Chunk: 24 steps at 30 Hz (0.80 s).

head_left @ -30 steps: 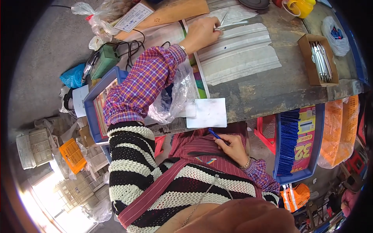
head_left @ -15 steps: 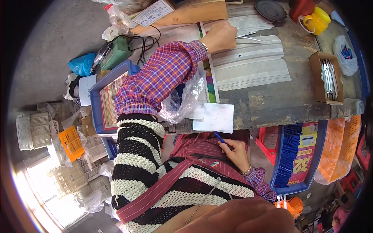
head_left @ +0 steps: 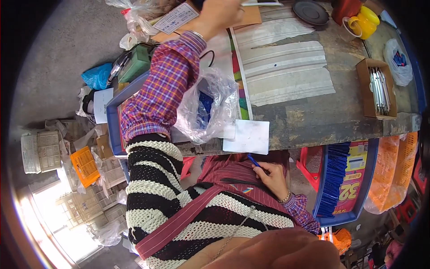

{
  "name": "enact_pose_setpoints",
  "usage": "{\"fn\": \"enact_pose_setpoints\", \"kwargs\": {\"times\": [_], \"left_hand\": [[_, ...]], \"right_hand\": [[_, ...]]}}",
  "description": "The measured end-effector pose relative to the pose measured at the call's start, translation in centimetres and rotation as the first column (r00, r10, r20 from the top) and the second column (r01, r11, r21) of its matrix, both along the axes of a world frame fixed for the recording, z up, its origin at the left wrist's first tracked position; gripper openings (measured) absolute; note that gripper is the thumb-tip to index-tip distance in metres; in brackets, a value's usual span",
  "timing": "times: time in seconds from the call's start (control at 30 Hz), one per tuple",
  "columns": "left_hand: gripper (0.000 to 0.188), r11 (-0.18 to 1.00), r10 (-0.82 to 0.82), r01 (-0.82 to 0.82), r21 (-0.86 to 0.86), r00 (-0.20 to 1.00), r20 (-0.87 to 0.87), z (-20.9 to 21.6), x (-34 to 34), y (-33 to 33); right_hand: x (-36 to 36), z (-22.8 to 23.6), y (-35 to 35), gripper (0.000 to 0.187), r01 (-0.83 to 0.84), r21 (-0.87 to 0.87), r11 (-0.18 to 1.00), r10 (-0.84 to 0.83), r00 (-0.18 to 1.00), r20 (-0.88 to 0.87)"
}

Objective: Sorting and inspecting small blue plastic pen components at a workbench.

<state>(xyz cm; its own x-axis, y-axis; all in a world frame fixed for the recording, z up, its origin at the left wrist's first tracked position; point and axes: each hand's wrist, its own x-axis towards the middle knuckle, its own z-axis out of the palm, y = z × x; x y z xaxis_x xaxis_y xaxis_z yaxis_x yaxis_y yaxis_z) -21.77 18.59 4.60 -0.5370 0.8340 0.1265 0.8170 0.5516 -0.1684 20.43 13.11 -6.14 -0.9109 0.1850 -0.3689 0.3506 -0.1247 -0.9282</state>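
At the table's far edge my left hand [head_left: 221, 18] is closed and a little blurred. A thin white stick [head_left: 264, 4] reaches to the right from its fingers; the grip itself is cut off by the picture's top. Low over my lap, my right hand [head_left: 272, 177] is closed around a blue pen [head_left: 252, 158] that points up toward the table edge. Just above that pen lies a small white paper pad [head_left: 246, 136]. Left of the pad, a clear plastic bag [head_left: 215, 101] with blue pieces [head_left: 205, 106] inside lies open, under my left forearm.
Grey corrugated sheets [head_left: 286, 67] cover part of the table [head_left: 309, 114]. On the right stand a carton of silver pens [head_left: 380, 92], a yellow mug [head_left: 368, 23] and a dark round dish [head_left: 310, 12]. A blue crate [head_left: 342, 220] holds blue pens [head_left: 330, 179]; another blue bin [head_left: 113, 130] is left.
My left hand has swung up and to the left, off the grey sheets, with the thin stick. The bag's blue contents are now more visible. My right hand is almost still.
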Motion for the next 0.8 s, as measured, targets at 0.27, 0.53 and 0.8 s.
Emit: {"fn": "enact_pose_setpoints", "kwargs": {"times": [0.27, 0.53, 0.8], "left_hand": [[0.015, 0.989, 0.031, 0.002, 0.151, 0.976, -0.216, 1.4, -2.5, -1.2], [0.021, 0.868, -0.293, 0.237, 0.437, 0.954, 0.065, 2.7, 0.5, -1.1], [0.015, 0.852, -0.515, 0.495, 0.172, 0.729, 0.451, -4.8, 5.9, 1.2]], "right_hand": [[0.2, -0.3, -0.3, 0.017, 0.019, 0.003, 1.0, -0.019, 1.0, -0.006], [0.3, -0.7, 0.0, 0.019, -0.011, 0.026, 1.0, 0.011, 1.0, -0.013], [0.3, -0.1, 0.0, 0.018, 0.005, 0.008, 1.0, -0.005, 1.0, 0.015]]}}
